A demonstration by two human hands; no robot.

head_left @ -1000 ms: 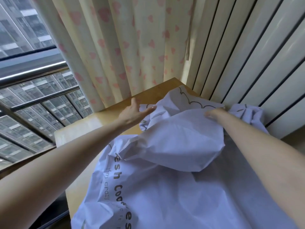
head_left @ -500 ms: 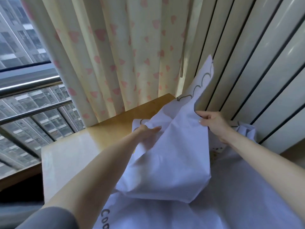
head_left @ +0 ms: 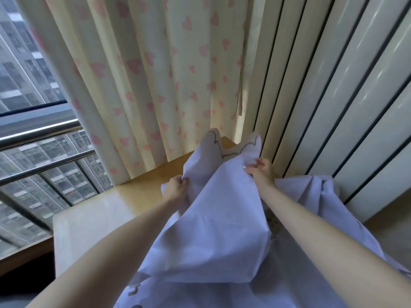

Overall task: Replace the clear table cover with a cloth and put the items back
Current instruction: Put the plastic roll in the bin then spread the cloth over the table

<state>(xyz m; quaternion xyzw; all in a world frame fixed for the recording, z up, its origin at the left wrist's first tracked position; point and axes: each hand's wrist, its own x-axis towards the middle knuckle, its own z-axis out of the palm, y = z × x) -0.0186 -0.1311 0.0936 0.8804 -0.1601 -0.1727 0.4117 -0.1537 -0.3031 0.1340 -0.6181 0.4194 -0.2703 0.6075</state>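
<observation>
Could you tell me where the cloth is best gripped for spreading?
Take the cloth near its scalloped far edge, likely from the near side, at two points apart, where the left hand and right hand pinch it; it stands bunched there.

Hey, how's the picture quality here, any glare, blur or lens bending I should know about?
Head view: daylight from the left leaves a pale sheen on the light wooden table top and bright streaks on the glossy white wall panels; the wide lens fans those panels outward; the raised tips of the pale lilac cloth look smeared.
</observation>
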